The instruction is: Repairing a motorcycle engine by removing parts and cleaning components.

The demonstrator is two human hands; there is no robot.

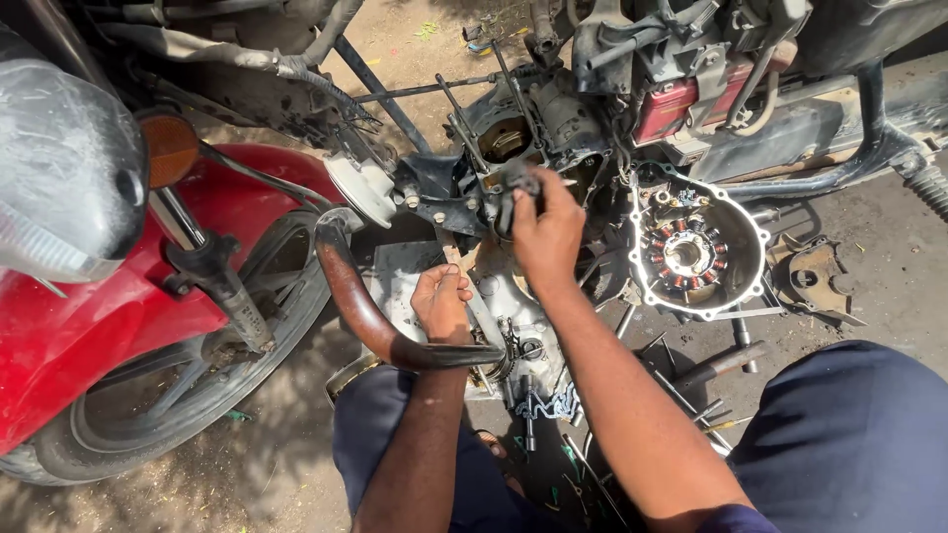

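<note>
right hand (546,232) fingers pinching greasy black part (517,188); left hand (441,301) fisted beside rusty curved exhaust pipe (360,306)

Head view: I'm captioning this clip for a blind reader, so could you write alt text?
A person's right hand grips a dark metal part on a stripped motorcycle engine, while the left hand rests closed beside a rusty curved exhaust pipe. A round stator cover with copper coils hangs right; a red motorcycle's front wheel stands left.
</note>
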